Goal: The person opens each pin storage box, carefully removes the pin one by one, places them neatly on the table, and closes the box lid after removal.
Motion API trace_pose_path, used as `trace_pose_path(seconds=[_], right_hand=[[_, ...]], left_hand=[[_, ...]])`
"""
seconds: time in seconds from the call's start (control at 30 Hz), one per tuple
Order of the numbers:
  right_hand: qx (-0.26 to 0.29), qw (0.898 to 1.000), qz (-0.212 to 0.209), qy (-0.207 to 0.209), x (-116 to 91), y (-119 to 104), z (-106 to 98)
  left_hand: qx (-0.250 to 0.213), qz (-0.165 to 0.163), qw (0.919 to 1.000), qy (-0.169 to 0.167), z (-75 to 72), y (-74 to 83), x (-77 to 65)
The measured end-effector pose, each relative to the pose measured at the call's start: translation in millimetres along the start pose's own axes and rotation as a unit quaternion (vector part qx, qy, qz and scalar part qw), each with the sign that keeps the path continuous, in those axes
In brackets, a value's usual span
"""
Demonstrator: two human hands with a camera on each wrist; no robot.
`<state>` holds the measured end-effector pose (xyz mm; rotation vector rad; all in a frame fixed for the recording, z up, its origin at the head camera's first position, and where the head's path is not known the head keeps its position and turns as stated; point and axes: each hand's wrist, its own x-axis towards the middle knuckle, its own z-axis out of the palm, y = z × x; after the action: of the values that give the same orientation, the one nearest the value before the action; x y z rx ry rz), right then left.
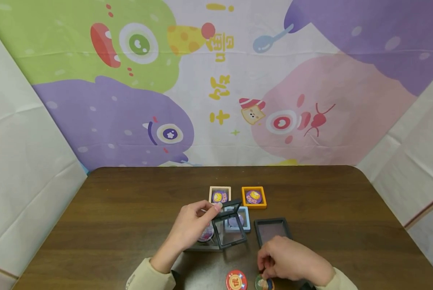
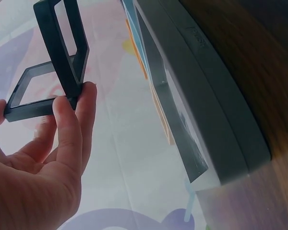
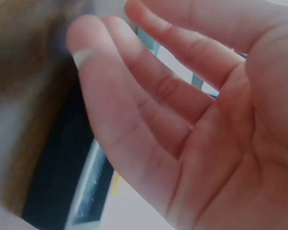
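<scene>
My left hand (image 1: 192,225) grips a small black hinged display frame (image 2: 62,52), its two clear-windowed halves swung apart. Below the hand, a larger grey display frame (image 2: 201,96) lies on the table with a round purple badge (image 1: 206,233) showing in it. My right hand (image 1: 289,257) is low over the table, fingers loosely bent, fingertips right at the edge of a green-rimmed round badge (image 1: 262,283). Nothing shows between its thumb and fingers in the right wrist view. Left of that badge lies a red round badge (image 1: 236,280).
A flat black frame (image 1: 272,228) lies just beyond my right hand. Behind the left hand's frame are a light blue frame (image 1: 247,221), a cream frame (image 1: 220,188) and an orange frame (image 1: 254,206), each with a badge. The wooden table (image 1: 129,209) ends at a cartoon-printed cloth (image 1: 220,149).
</scene>
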<state>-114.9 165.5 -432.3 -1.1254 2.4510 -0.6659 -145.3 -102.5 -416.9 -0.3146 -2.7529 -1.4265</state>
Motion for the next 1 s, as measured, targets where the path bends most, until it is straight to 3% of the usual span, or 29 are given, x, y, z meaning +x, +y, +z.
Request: trace_pose_path(seconds=[0.1, 0.2, 0.33, 0.43, 0.57, 0.83, 1.0], right_hand=[[0.012, 0.999, -0.005, 0.030, -2.4, 2.5, -7.5], [0.018, 0.994, -0.001, 0.104, -4.1, 5.8, -15.1], [0.033, 0.977, 0.014, 0.210, -5.3, 7.3, -21.0], [0.042, 0.967, 0.008, 0.252, -4.0, 5.7, -21.1], [0.044, 0.963, -0.005, 0.267, -1.0, 2.6, -17.5], [0.051, 0.973, -0.011, 0.226, 3.2, -3.6, -10.6], [0.057, 0.964, -0.039, 0.258, 5.7, -6.3, -10.0]], left_hand=[[0.005, 0.002, 1.0000, 0.001, 0.4, 0.0, 0.1], [0.003, 0.001, 1.0000, 0.000, 0.7, -0.1, -0.2], [-0.006, 0.002, 1.0000, -0.007, 0.9, 0.2, -0.7], [-0.013, 0.004, 0.9998, -0.015, 0.9, 0.8, -1.1], [-0.036, 0.008, 0.9988, -0.031, 1.5, 1.4, -1.4], [-0.119, -0.011, 0.9888, -0.090, 3.5, 2.9, -2.8], [-0.136, -0.009, 0.9849, -0.107, 5.6, 3.4, -3.2]])
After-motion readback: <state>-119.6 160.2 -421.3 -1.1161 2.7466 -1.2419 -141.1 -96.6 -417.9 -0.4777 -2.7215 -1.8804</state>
